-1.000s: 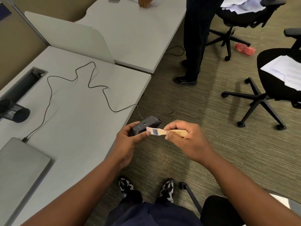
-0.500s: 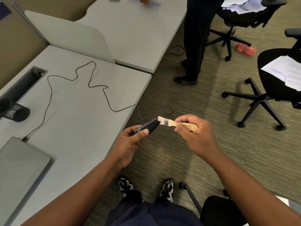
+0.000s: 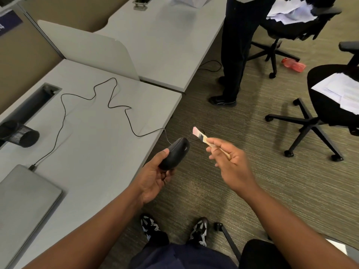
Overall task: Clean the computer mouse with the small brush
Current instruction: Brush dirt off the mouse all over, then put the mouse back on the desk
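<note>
**Head view: mouse cradled, brush lifted clear**

Head camera is showing the left hand (image 3: 155,177) cupping the computer mouse (image 3: 174,153) off the edge of the tabletop (image 3: 93,152), thumb pressing along its side. The right hand (image 3: 228,159) is pinching the small brush (image 3: 202,137) by its wooden handle, bristles pointing up, apart from the mouse. The mouse is looking light, rigid and smooth, so slippery; gripping its flanks is suiting it best. Its thin cable (image 3: 116,107) is trailing across the tabletop and may be tugging. The bristles look soft.
</note>
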